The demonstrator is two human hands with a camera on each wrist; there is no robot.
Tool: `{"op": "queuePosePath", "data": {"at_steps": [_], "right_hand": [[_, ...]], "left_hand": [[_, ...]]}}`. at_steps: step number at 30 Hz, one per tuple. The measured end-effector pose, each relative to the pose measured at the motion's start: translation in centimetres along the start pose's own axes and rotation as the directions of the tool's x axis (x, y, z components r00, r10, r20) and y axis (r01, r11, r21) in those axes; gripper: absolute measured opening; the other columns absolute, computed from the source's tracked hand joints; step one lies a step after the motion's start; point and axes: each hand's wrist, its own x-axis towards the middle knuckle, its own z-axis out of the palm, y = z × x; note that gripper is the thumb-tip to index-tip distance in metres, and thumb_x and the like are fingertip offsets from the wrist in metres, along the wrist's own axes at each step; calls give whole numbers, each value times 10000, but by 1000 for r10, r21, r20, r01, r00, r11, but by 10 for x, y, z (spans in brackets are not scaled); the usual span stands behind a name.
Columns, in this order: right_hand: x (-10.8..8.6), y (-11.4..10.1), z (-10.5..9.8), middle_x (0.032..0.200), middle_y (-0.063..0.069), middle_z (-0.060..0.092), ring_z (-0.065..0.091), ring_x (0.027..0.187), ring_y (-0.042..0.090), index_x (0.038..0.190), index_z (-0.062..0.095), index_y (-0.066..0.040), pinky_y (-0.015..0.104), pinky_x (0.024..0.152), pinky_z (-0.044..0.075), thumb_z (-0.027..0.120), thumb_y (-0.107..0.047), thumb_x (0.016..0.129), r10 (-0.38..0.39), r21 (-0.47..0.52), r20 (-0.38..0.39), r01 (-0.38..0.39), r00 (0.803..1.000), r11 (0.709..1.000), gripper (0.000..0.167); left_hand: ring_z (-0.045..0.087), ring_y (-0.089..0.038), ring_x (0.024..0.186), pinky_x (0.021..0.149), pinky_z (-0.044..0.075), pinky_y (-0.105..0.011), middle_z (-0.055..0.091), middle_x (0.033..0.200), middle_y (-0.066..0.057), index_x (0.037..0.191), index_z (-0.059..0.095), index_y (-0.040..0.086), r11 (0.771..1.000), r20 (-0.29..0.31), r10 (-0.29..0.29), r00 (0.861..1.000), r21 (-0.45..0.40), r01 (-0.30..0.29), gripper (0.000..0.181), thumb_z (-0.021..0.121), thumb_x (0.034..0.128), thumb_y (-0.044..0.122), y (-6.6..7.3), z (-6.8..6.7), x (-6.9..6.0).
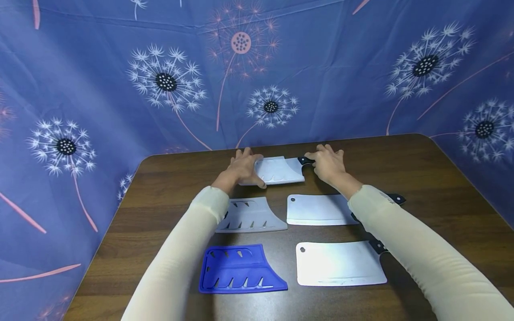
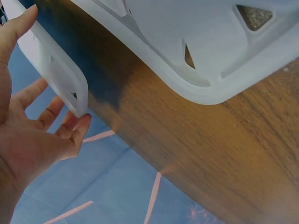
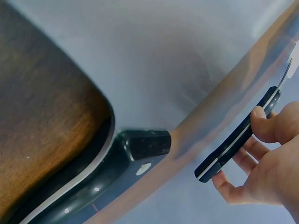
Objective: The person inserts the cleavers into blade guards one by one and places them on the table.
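On brown wood (image 1: 180, 178), a sheath (image 1: 276, 171) mostly hides the gripped cleaver (image 3: 233, 141).

Bright light washes the tabletop (image 1: 249, 307), glare whitens the nearest cleaver (image 1: 341, 264) — soft shadow beside the right sleeve (image 1: 433, 258), right-wrist foreground blade (image 3: 145, 56) hazy.

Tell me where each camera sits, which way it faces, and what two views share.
Head: on the head, looking forward and down over the table; both sleeves, left hand and right hand show.
Left wrist: on that wrist, facing the left hand, seen gripping a white blade cover.
Right wrist: on that wrist, facing the right hand, seen holding a black handle.
Shared: head and left wrist both show the gripped cover.
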Motion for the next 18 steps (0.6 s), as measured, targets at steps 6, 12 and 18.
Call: {"op": "queuePosePath", "data": {"at_steps": [6,12,18], "right_hand": [[2,2,3,1287,190,513,428,1170,370,1339,582,-128,732,958,232,588,57,864,15,15,32,-15,999,1000,509],[5,3,9,1321,189,493,402,1229,382,1351,573,-144,743,969,210,594,32,883,21,13,89,-22,996,1000,500],[7,4,12,1378,205,455,375,1266,401,1360,563,-137,740,976,207,592,12,902,24,23,112,-27,993,999,483]], "left_hand": [[329,-319,1199,1011,321,-522,347,1396,-106,1450,442,235,1000,28,0,1000,-18,0,997,869,591,506,-2,3,4],[326,-335,1215,1024,321,-527,327,1416,-113,1465,418,251,999,86,-16,996,-40,19,994,864,613,503,-4,7,6],[316,-342,1238,1029,320,-530,326,1413,-118,1471,408,257,999,98,-25,995,-40,29,999,861,616,509,-5,10,7]]}}
